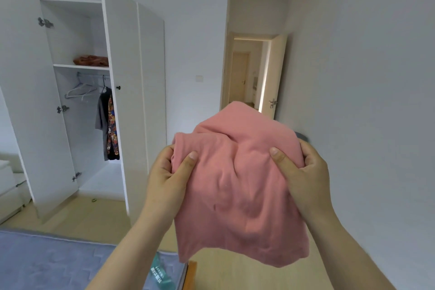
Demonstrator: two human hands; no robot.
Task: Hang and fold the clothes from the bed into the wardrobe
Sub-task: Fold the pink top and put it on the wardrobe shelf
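Note:
A folded pink garment (237, 186) hangs in the air in front of me, held up at chest height. My left hand (169, 172) grips its left edge, thumb on the front. My right hand (303, 172) grips its right edge the same way. The white wardrobe (77, 92) stands open at the left. An orange folded cloth (91, 60) lies on its upper shelf. A grey shirt (101, 120) and a patterned garment (112, 129) hang on the rail beside empty white hangers (80, 89). The corner of the bed (47, 261) with its blue mattress is at the bottom left.
The wardrobe's right door (124, 92) swings out towards me. A doorway (249, 73) with its door open leads to a hallway straight ahead. White drawers (9, 186) stand at the far left. Wooden floor (89, 214) lies between bed and wardrobe.

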